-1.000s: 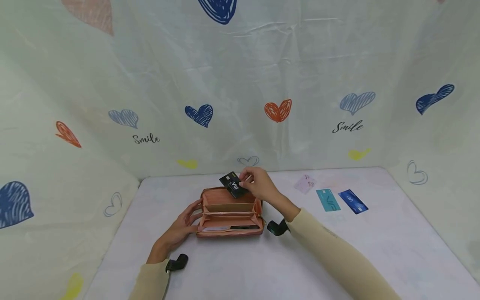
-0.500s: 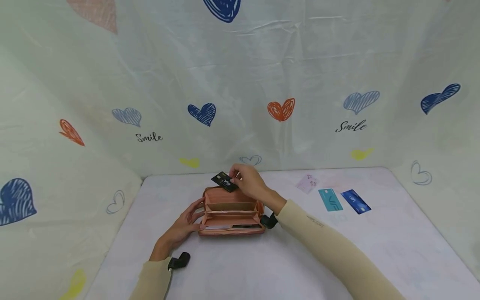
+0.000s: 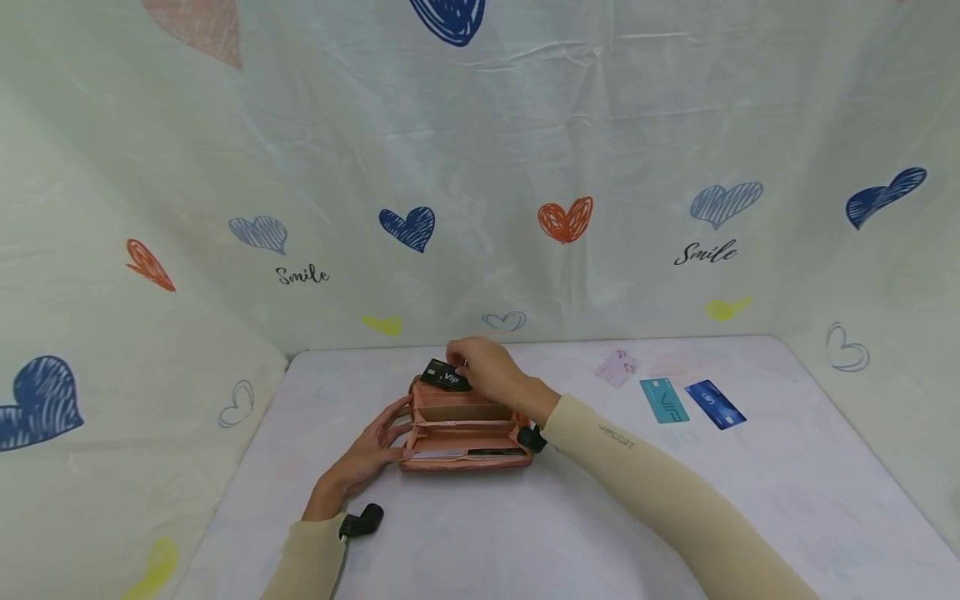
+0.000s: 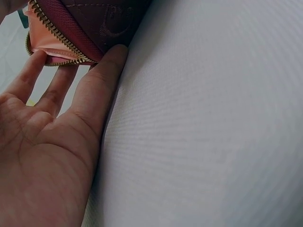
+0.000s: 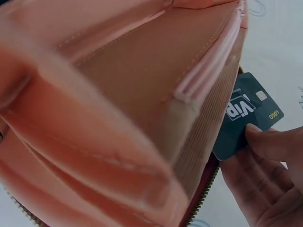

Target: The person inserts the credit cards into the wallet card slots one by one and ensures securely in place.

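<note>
An unzipped peach-pink wallet (image 3: 465, 440) stands spread on the table, its compartments facing up. At its left end my left hand (image 3: 369, 454) holds it, the thumb on the outer cover and the fingers along the brass zipper (image 4: 59, 35). Over the wallet's far edge, my right hand (image 3: 491, 371) pinches a black VIP card (image 3: 444, 377) between thumb and fingers. In the right wrist view the card (image 5: 244, 113) is at the far rim beside a ribbed inner wall, its lower edge partly hidden. Another dark card (image 3: 495, 452) shows in the front slot.
To the right on the white table (image 3: 600, 525) lie a teal VIP card (image 3: 664, 401), a blue card (image 3: 716, 404) and a pale pink card (image 3: 617, 367). A heart-printed curtain (image 3: 480, 150) rises behind the table's far edge.
My right hand has carried the black card leftward, then lowered it to the wallet's far edge, turning it nearer level. My left hand keeps its place at the wallet's left end.
</note>
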{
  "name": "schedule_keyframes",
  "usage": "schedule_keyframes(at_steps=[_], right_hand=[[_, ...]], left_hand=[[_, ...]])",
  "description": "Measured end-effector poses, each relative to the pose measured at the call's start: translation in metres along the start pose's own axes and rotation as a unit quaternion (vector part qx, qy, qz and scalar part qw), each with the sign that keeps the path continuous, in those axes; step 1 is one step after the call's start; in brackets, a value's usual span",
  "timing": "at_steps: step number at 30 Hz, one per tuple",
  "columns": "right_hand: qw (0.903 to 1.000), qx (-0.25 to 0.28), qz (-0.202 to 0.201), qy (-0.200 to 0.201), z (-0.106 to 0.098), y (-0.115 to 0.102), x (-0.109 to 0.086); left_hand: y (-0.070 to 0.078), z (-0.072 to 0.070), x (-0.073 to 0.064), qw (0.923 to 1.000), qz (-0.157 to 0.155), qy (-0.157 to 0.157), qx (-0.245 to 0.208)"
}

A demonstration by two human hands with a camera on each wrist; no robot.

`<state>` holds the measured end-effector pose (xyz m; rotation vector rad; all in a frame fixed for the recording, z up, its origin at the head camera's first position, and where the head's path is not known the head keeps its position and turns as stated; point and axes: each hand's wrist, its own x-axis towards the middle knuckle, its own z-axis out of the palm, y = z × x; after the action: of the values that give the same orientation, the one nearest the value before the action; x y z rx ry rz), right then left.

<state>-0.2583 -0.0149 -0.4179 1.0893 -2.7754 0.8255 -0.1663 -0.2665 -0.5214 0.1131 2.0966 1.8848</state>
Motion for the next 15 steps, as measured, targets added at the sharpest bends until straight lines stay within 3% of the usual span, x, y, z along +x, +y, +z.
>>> schedule_keyframes(at_steps=[7, 15], right_hand=[[0.9977, -0.050, -0.014, -0.043, 0.003, -0.005, 0.008], [0.9939, -0.067, -0.035, -0.081, 0.005, -0.007, 0.014]], left_hand=[[0.000, 0.000, 0.001, 1.0000, 0.006, -0.006, -0.002], [-0.001, 0.000, -0.001, 0.9999, 0.008, -0.009, -0.002]])
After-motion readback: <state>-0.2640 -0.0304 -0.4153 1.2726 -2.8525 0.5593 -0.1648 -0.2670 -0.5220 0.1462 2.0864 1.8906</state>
